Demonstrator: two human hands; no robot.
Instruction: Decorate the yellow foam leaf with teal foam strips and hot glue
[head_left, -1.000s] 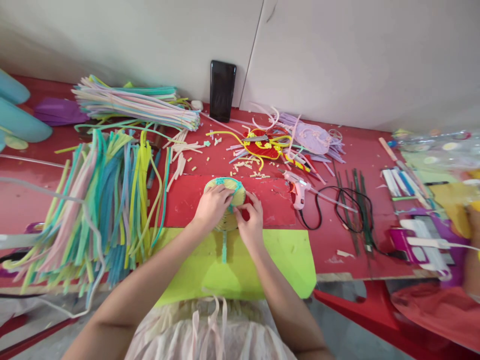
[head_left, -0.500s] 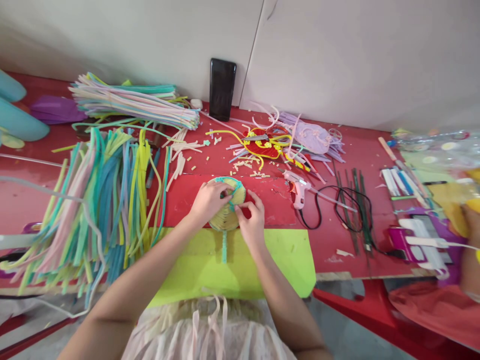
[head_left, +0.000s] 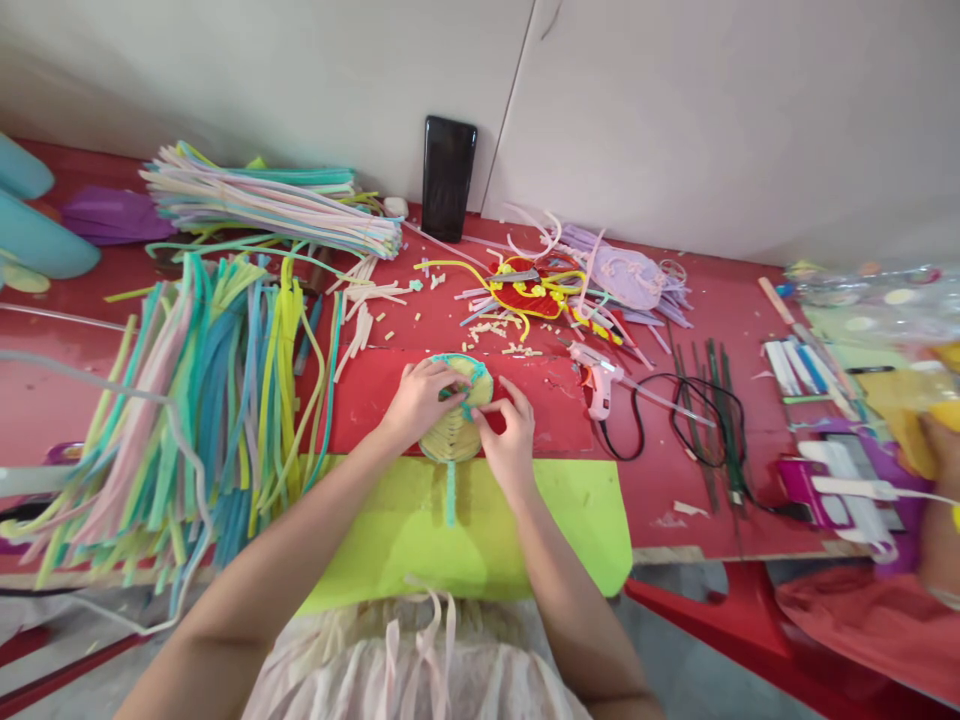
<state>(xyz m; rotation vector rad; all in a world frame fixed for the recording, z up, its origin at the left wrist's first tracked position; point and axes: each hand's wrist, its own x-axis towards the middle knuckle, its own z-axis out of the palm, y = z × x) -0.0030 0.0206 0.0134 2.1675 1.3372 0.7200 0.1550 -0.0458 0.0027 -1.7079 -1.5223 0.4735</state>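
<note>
A round yellow pipe-cleaner fan (head_left: 454,438) with a teal rim and a teal handle (head_left: 450,492) lies in front of me, its handle pointing towards me. My left hand (head_left: 421,402) covers the fan's left side, thumb and fingers pinched on a teal pipe-cleaner piece (head_left: 475,374) on its face. From the right, my right hand (head_left: 508,430) pinches the lower part of the teal piece near the fan's right edge, its other fingers raised. The exact spots under the fingertips are hidden.
Pipe cleaners (head_left: 217,390) pile up at the left, with a bundle (head_left: 277,205) behind. A phone (head_left: 448,180) leans on the wall. A pink glue gun (head_left: 601,385) with a black cord lies right, near yellow-flowered red work (head_left: 529,290). Another person's arm (head_left: 941,500) shows far right.
The right fingers have shifted slightly, and the teal piece at the fan's upper right lies a little differently. Both hands stay at the fan; the whole view has drifted slightly.
</note>
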